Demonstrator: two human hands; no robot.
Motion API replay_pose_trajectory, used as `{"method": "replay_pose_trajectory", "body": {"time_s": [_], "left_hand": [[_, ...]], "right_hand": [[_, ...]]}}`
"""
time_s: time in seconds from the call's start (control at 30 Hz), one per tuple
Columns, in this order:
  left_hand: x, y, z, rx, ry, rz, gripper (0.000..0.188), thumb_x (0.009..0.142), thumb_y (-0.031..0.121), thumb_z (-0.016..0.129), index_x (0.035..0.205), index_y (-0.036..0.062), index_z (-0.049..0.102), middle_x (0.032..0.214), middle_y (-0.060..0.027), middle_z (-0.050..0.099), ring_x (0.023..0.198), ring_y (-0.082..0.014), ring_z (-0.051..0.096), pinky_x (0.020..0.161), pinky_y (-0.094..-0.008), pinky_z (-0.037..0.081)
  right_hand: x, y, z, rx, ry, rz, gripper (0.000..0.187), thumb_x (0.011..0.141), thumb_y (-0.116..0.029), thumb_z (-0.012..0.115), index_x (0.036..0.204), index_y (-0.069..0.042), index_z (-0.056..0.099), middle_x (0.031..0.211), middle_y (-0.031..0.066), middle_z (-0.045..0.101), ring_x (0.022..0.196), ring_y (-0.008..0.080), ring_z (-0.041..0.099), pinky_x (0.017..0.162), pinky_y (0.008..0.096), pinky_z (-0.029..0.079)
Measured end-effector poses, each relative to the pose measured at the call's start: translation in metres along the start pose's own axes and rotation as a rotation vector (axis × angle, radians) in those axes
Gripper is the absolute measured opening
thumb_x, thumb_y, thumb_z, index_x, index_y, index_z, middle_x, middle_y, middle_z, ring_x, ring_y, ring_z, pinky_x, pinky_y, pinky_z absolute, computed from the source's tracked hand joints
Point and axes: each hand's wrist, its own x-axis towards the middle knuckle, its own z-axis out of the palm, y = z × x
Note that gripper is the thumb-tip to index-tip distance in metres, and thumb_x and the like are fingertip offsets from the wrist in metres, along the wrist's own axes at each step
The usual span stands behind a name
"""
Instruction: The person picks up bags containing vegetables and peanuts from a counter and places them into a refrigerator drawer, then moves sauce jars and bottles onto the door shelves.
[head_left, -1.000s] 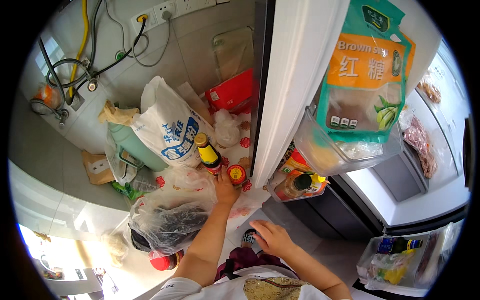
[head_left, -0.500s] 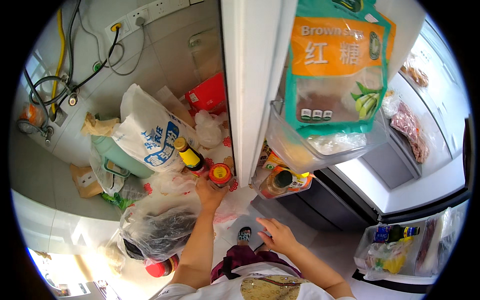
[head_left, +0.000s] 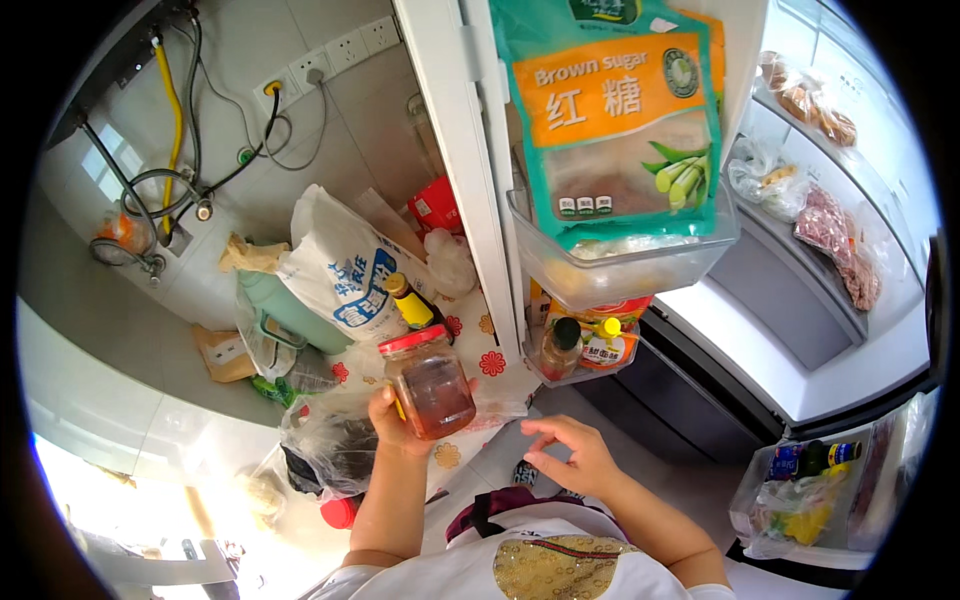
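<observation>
My left hand is wrapped round a glass jar with a red lid and reddish-brown contents, held tilted above the patterned mat. Just beyond the jar stands a dark bottle with a yellow label and yellow cap, its lower part hidden by the jar. To the right, my right hand hovers empty before my body, fingers apart and pointing toward the jar. Nearest to it is the fridge door's lower bin, which holds a dark-capped bottle and an orange packet.
The open fridge door rises beyond my hands, its upper bin bearing a green-orange sugar bag. A white sack, a green container and a plastic-wrapped dark bundle crowd the left. Bagged meat lies inside the fridge.
My left hand has lifted the red-lidded jar from beside the yellow-labelled bottle and brought it nearer, tilted. My right hand has shifted slightly. The whole view has turned a little.
</observation>
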Motion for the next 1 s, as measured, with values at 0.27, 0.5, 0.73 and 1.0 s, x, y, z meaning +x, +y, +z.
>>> {"method": "replay_pose_trajectory", "body": {"time_s": [0.27,0.5,0.73,1.0], "left_hand": [[-0.001,-0.031,0.017,-0.133,-0.186,-0.065,0.078,0.069,0.046,0.065,0.128,0.0004,0.044,0.115,-0.0203,0.057,0.1,-0.031,0.062,0.11,-0.0553,0.021],[0.0,-0.046,0.054,0.031,-0.282,-0.014,0.078,0.061,0.042,0.071,0.124,0.0024,0.049,0.114,-0.0192,0.057,0.104,-0.0342,0.057,0.105,-0.0529,0.029],[0.013,-0.06,0.069,0.021,-0.51,0.043,0.09,0.058,0.046,0.075,0.129,0.0001,0.044,0.115,-0.0233,0.055,0.104,-0.0383,0.057,0.105,-0.0527,0.032],[0.017,0.0,0.1,0.379,-0.215,0.355,0.09,0.057,0.029,0.079,0.133,0.001,0.038,0.123,-0.0189,0.052,0.111,-0.035,0.054,0.102,-0.047,0.039]], "right_hand": [[0.002,-0.035,-0.015,-0.018,0.016,-0.099,0.036,0.081,-0.013,0.068,0.115,-0.005,0.058,0.103,0.009,0.062,0.079,0.0138,0.063,0.049,0.0234,0.044],[-0.008,-0.055,-0.033,-0.033,0.056,-0.102,0.041,0.08,-0.017,0.071,0.116,-0.002,0.057,0.104,0.0113,0.061,0.083,0.0168,0.063,0.071,0.0282,0.05],[-0.015,-0.076,-0.051,0.157,0.127,-0.105,0.045,0.083,-0.015,0.07,0.121,0.002,0.052,0.11,0.0116,0.058,0.093,0.0167,0.061,0.082,0.0279,0.049],[-0.001,-0.07,-0.057,0.338,0.139,0.009,0.052,0.084,-0.009,0.067,0.13,0.002,0.044,0.124,0.0132,0.051,0.11,0.0178,0.053,0.094,0.033,0.044]]}}
